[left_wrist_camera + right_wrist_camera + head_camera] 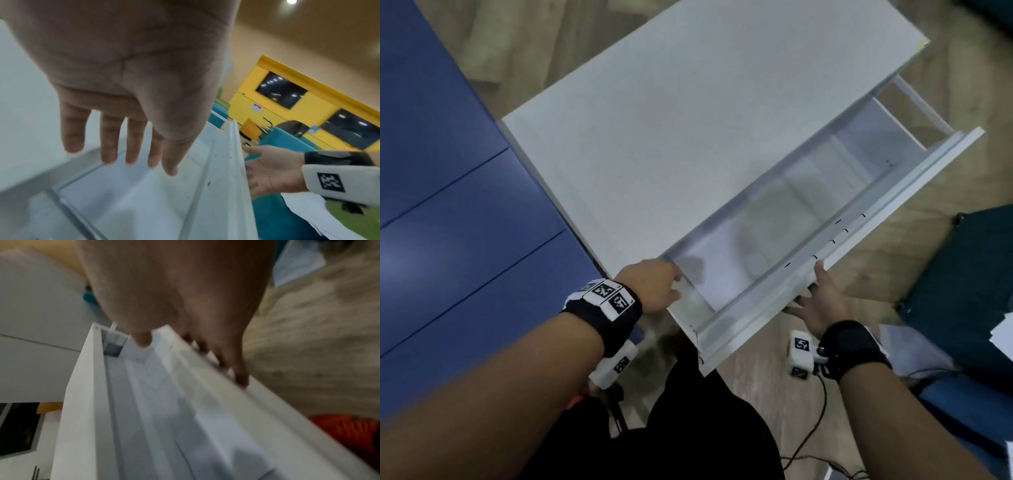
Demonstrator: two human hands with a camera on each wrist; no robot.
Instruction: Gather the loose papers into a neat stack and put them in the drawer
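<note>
The white drawer (883,205) stands pulled out of the white cabinet (705,120). My left hand (654,284) is at the drawer's near left corner, its straight fingers (131,146) spread over the inside and holding nothing. My right hand (822,301) lies flat against the outside of the drawer front (246,410), thumb up at the rim and fingers spread (273,170). Pale sheets seem to lie on the drawer floor (195,426), but the blur hides any detail. Loose white papers (1003,334) lie to the right on a teal seat, also visible under my right wrist (308,209).
A blue surface (448,205) runs along the cabinet's left side. A teal seat (962,274) stands to the right of the drawer. Black cables (818,428) trail on the wooden floor near my legs. Something orange (345,430) lies on the floor under the drawer front.
</note>
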